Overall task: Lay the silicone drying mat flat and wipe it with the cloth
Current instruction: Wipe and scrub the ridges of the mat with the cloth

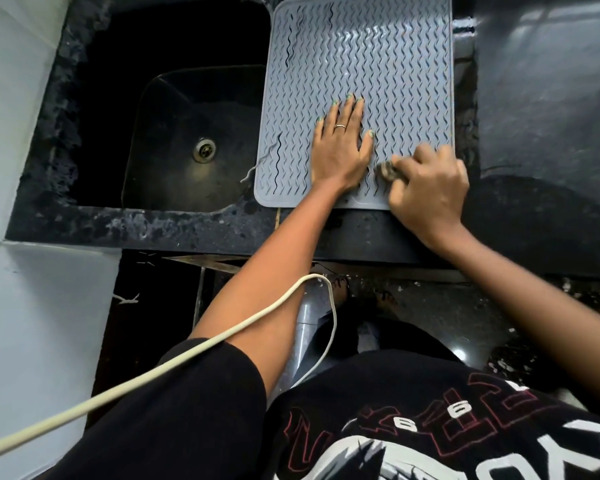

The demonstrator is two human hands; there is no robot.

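A grey silicone drying mat (361, 50) with wavy ridges lies flat on the dark counter, its left edge slightly over the sink. My left hand (342, 143) rests palm down on the mat's near half, fingers spread, a ring on one finger. My right hand (430, 188) is closed around a small bunched dark cloth (388, 169), which presses on the mat near its front right corner. Most of the cloth is hidden inside my fist.
A deep black sink (174, 133) with a metal drain (204, 149) lies left of the mat. Dark stone counter (551, 133) extends to the right. A white cable (222, 337) crosses over my left arm. A pale wall stands at far left.
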